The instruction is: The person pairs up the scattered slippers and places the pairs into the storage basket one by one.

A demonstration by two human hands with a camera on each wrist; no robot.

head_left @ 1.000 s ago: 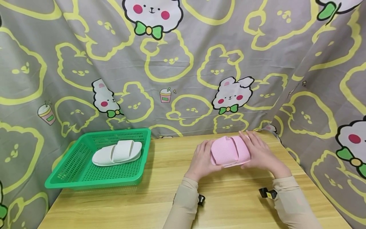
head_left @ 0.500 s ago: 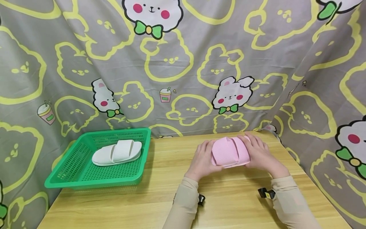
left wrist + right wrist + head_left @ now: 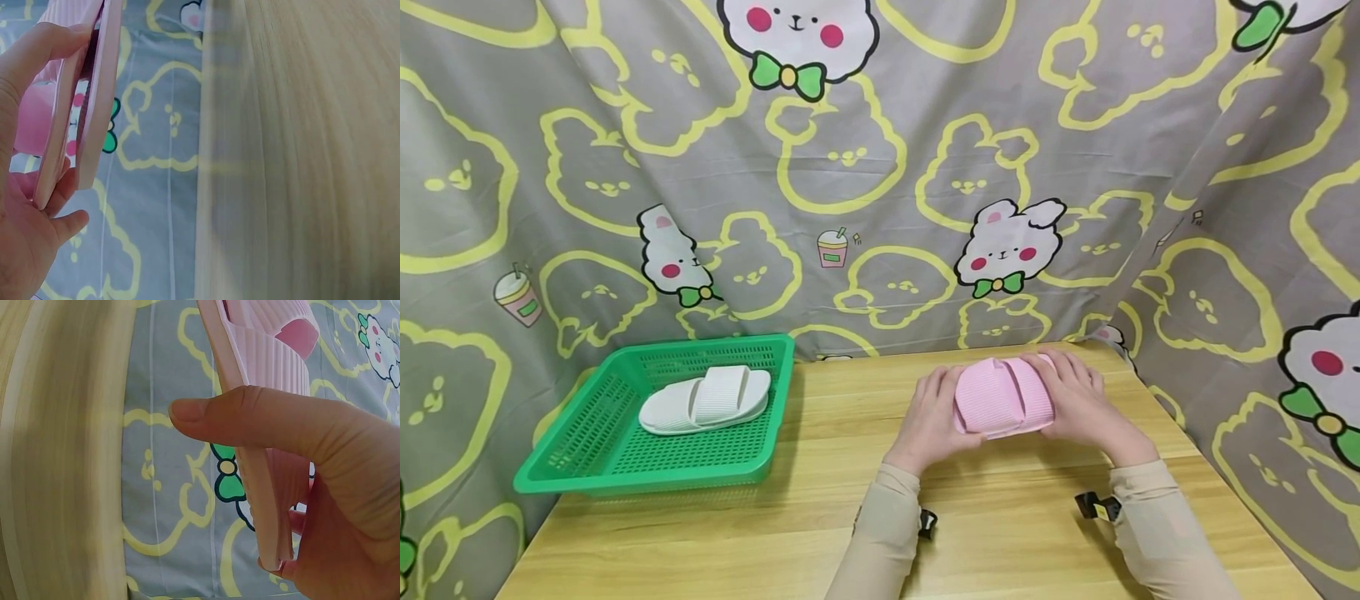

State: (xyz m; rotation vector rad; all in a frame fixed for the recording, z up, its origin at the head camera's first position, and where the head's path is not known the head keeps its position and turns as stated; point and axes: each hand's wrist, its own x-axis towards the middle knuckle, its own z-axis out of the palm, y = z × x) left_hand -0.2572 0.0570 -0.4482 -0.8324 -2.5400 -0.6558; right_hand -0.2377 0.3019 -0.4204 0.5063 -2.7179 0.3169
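Observation:
Two pink ribbed slippers [image 3: 992, 400], one overlapping the other, are held up between both hands at the right of the head view, above the wooden table. My left hand [image 3: 928, 425] grips their left end. In the left wrist view its thumb [image 3: 59, 42] presses on the near slipper, its fingers reach beneath, and a second sole [image 3: 99, 106] shows beside a narrow gap. My right hand [image 3: 1086, 412] holds the right end; in the right wrist view its thumb [image 3: 250, 419] crosses the sole edge [image 3: 259, 512]. Parts of the right fingers are hidden behind the slippers.
A green mesh basket [image 3: 643, 483] stands at the table's left. Inside it lies white ribbed footwear [image 3: 722, 400]; whether one slipper or two, I cannot tell. A patterned curtain [image 3: 895, 200] rises behind the wooden table [image 3: 820, 517] and along its sides.
The right hand's fingers have shifted slightly down and closer round the slippers' right end. The left hand, slippers and basket stay nearly the same.

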